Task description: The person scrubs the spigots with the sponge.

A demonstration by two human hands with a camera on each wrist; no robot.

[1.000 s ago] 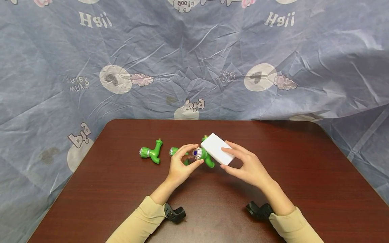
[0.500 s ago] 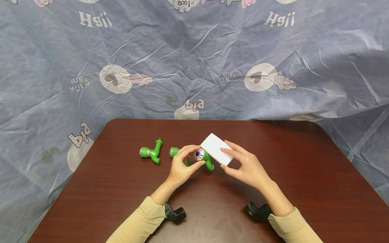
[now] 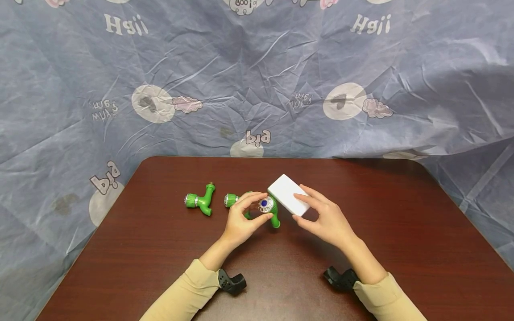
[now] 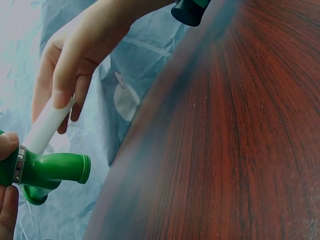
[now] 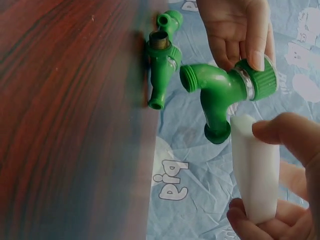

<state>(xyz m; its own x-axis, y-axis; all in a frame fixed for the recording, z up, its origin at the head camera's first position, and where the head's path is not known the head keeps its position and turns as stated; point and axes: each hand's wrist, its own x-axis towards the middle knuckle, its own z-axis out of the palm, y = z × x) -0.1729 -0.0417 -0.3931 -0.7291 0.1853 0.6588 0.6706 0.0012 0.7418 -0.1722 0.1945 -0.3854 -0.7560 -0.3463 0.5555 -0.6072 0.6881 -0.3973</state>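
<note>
My left hand pinches the knurled cap end of a green plastic faucet and holds it just above the brown table. The same faucet shows its spout pointing down in the right wrist view, and the faucet also appears in the left wrist view. My right hand grips a white rectangular block between thumb and fingers, its edge against the faucet. That white block sits right beside the spout.
Two more green faucets lie on the table: one at the left, another partly hidden behind my left hand. A wrinkled blue printed cloth hangs behind the table. Black wrist mounts sit on both forearms.
The left hand has turned the faucet a little, so its spout swings closer in. The white block has shifted slightly up and left against it.
</note>
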